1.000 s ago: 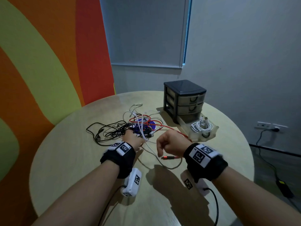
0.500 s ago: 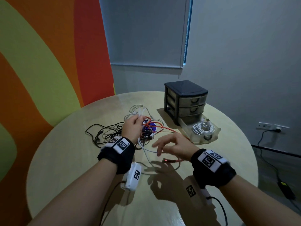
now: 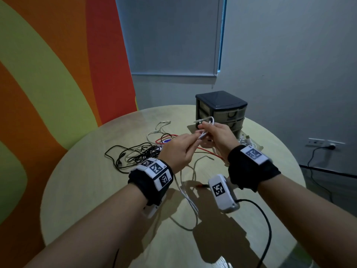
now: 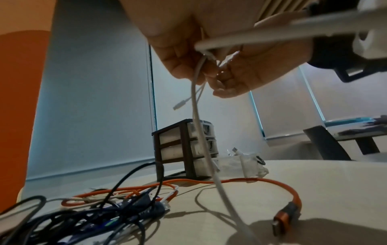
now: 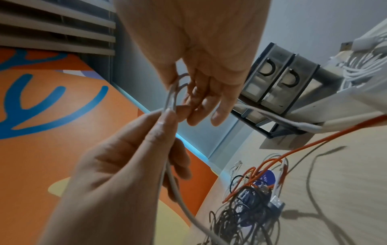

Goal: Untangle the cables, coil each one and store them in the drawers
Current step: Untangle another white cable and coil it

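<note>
Both hands hold one white cable point(image 3: 209, 120) above the table. My left hand point(image 3: 195, 141) pinches it between thumb and fingers, as the right wrist view shows point(image 5: 165, 116). My right hand point(image 3: 203, 129) grips a small loop of it, with the plug end sticking out to the left. The rest of the white cable point(image 4: 198, 126) hangs down to the table. The tangle of black, white and orange cables point(image 3: 141, 153) lies beyond my left wrist. An orange cable point(image 4: 240, 179) runs out of it and ends in a plug point(image 4: 285, 213).
A small black drawer unit point(image 3: 221, 101) stands at the back right of the round table point(image 3: 81, 186). Its bottom drawer point(image 5: 356, 92) is pulled out and holds a coiled white cable point(image 5: 364, 66). A wall socket with a black lead point(image 3: 328, 147) is at the right.
Both hands rose from the table. My left hand lifted the white cable out of the tangle, and my right hand left the orange plug and took hold of the white cable's end.
</note>
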Demonstrator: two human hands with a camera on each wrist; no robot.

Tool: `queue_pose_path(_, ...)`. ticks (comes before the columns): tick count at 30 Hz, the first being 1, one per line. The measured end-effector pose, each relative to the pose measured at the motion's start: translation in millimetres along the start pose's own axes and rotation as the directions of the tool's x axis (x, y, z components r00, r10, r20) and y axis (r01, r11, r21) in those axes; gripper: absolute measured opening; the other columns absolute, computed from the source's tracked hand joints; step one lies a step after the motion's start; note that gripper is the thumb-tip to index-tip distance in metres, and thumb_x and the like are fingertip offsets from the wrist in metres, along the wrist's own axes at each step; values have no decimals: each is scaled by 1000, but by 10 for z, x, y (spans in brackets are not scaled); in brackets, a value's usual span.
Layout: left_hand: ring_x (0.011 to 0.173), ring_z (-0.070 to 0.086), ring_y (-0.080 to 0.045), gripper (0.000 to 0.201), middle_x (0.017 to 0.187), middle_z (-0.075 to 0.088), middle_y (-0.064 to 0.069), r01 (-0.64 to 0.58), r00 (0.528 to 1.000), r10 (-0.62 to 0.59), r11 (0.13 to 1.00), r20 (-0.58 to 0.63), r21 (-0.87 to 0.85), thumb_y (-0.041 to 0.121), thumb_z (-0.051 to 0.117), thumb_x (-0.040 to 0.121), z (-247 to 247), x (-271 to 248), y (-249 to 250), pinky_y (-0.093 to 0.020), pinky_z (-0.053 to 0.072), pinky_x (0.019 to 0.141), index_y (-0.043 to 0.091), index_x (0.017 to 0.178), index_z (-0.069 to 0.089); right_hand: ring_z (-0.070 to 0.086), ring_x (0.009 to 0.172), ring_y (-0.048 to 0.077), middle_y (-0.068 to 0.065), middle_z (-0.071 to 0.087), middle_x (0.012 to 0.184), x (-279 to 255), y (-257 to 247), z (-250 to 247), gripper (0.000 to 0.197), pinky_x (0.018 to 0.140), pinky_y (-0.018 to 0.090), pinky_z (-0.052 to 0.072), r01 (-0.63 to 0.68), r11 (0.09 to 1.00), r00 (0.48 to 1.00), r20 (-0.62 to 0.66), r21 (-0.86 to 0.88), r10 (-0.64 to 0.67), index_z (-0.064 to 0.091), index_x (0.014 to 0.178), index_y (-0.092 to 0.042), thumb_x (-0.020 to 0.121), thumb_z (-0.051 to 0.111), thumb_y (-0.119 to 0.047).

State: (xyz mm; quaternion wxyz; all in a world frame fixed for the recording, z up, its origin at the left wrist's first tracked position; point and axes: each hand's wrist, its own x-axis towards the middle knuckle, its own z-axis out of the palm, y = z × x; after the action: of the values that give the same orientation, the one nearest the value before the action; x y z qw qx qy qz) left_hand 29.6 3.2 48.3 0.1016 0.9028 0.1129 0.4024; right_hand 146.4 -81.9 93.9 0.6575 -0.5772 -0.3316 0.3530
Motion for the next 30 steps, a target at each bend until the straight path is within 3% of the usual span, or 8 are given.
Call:
queue_pose_path(3,69,57,-15,37,81,63,-5,-25,998,27,999,-59,33,32,39,93,-70,45,5,-25,46,56,13,107,67,59,62,17,8,62,74,29,-52,-14,23,66,32,48,-30,1000,999,-32,-2,30,59,88,-5,99,42,-15)
queue_pose_path(7,88,52,-12,32,99,60,-8,53,976,-41,997,-213,51,16,47,89,-198,200,-95,-23,44,75,6,118,57,60,48,14,8,61,69,17,-161,-30,25,58,30,53,-81,979,996,29,-188,88,60,101,0,100,38,-13)
queue_pose_path(10,114,50,-25,44,124,54,-12,101,990,-77,973,-122,205,18,53,88,-265,336,-155,-36,39,95,7,130,49,61,46,13,7,64,70,-25,-256,-3,25,54,27,53,-79,923,986,107,-377,129,58,98,-5,101,35,-16)
queue_pose_path(13,122,44,-24,37,131,52,-5,189,979,-202,912,-3,363,24,53,92,-264,416,-164,-39,32,97,14,127,54,61,55,15,5,65,74,-36,-310,4,26,57,27,51,-47,871,986,118,-489,120,58,105,-3,101,37,-19)
queue_pose_path(18,86,59,-31,29,89,66,-10,209,975,-220,961,41,183,26,38,100,-182,366,-207,-37,43,76,10,103,62,54,67,10,4,64,88,6,-289,-106,29,47,12,39,90,705,996,77,-704,-50,66,104,-10,98,44,-28)
queue_pose_path(23,81,60,-32,36,84,66,-12,284,958,-283,932,-37,227,35,36,100,-140,179,-238,-35,42,64,13,119,56,48,62,1,-6,55,72,-2,-160,-251,25,45,10,33,101,639,995,72,-763,-72,65,94,-12,97,47,-29)
queue_pose_path(27,58,55,-29,38,63,52,-2,296,950,-312,910,7,291,42,39,96,-101,8,-251,-29,35,52,9,114,49,46,62,5,0,57,78,40,-61,-326,26,48,14,28,149,467,987,99,-872,-129,67,91,-9,96,49,-27)
queue_pose_path(30,51,45,-20,34,61,48,3,245,969,-241,950,-45,193,39,42,96,-74,-104,-230,-24,30,46,6,102,49,51,68,7,1,61,83,33,-7,-375,19,54,15,32,170,542,976,65,-823,-208,67,88,-12,93,55,-27)
